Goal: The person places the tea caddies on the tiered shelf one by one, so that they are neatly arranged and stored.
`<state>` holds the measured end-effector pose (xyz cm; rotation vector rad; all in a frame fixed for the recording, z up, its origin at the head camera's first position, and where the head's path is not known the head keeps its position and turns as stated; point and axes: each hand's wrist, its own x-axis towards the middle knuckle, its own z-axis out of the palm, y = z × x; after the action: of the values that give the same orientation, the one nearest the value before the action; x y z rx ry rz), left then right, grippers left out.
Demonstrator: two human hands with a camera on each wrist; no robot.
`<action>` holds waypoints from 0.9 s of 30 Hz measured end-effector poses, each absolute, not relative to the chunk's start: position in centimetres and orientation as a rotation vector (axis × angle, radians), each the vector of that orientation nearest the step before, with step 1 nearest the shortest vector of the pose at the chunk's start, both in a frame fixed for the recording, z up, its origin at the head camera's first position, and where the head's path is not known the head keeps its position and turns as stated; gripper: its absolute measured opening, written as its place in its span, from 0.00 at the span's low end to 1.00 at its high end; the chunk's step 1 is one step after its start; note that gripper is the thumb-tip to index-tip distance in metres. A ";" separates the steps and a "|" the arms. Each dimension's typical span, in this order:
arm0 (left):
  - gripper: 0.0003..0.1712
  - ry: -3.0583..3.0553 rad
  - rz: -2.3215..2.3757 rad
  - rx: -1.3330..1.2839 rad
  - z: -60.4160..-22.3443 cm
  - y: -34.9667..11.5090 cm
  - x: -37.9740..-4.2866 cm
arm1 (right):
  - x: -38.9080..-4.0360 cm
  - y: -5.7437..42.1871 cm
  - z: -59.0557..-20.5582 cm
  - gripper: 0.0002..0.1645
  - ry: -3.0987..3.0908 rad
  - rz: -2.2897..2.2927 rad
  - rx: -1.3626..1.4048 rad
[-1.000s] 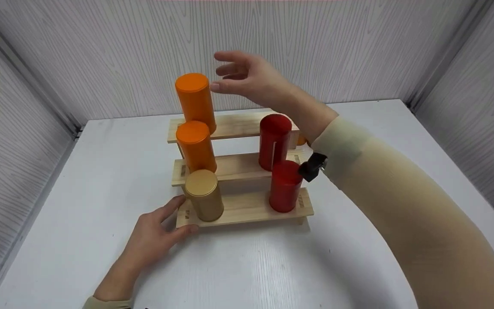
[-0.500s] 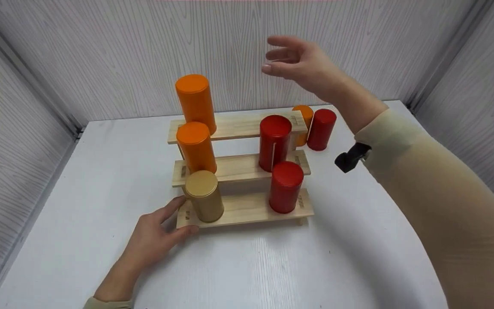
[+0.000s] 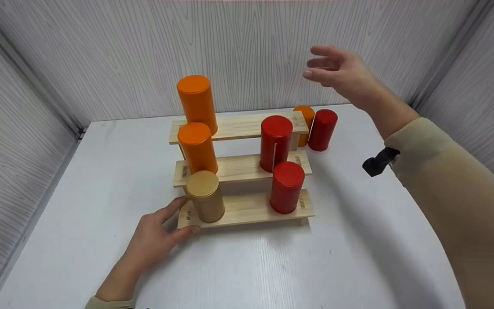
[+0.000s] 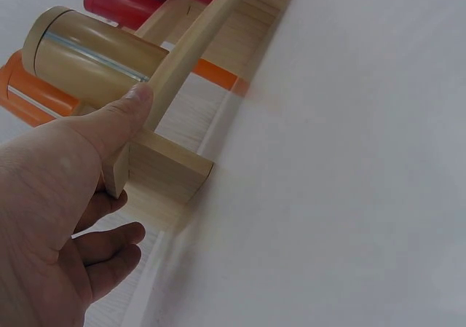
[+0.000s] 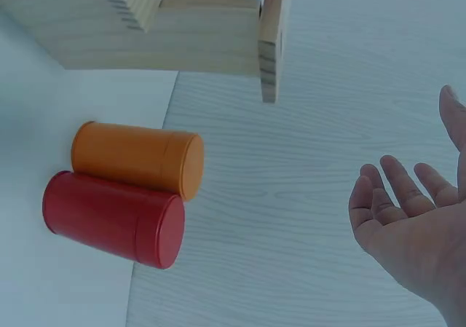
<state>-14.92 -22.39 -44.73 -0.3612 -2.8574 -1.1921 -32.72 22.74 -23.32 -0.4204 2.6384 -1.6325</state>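
A three-step wooden display rack [image 3: 247,166] stands on the white table. My left hand [image 3: 155,238] grips the left end of its bottom step, the thumb [image 4: 120,116] on the front edge and the other fingers beyond the end. Close by that hand a gold canister [image 3: 205,196] stands upright on the bottom step, with a red canister [image 3: 287,187] at the right end. The middle step carries an orange canister [image 3: 197,148] and a red canister [image 3: 276,143]. On the top step's left end is another orange canister [image 3: 197,105]. My right hand [image 3: 343,75] is raised, holding nothing, fingers loosely bent.
Behind the rack's right end, an orange canister [image 5: 137,158] and a red canister [image 5: 113,218] stand side by side on the table [image 3: 238,266]. Pale wood-grain panels [image 3: 247,38] enclose the table at the back and on both sides.
My right hand has moved right, away from the top orange canister, uncovering the orange and red canisters behind the rack. My left hand has stayed on the rack.
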 end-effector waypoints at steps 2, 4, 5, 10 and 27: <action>0.51 -2.867 -1.192 -0.352 -44.7 -22.4 -14.9 | -32.9 23.4 -23.9 0.45 2.646 -1.624 -0.389; 0.51 -2.869 -1.198 -0.345 -44.7 -22.3 -14.9 | -33.0 24.0 -24.4 0.45 2.648 -1.620 -0.358; 0.50 -2.869 -1.198 -0.343 -44.7 -22.3 -14.9 | -33.1 24.3 -24.7 0.45 2.648 -1.619 -0.344; 0.49 -2.859 -1.170 -0.356 -44.7 -22.3 -14.9 | -33.4 25.9 -26.3 0.45 2.652 -1.597 -0.277; 0.49 -2.856 -1.201 -0.352 -44.7 -22.0 -14.7 | -33.8 29.4 -31.8 0.49 2.660 -1.532 -0.085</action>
<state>-14.72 -21.99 -44.66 -0.3522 -2.8559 -1.2007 -33.77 29.40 -31.77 -0.0854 2.6596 -1.5324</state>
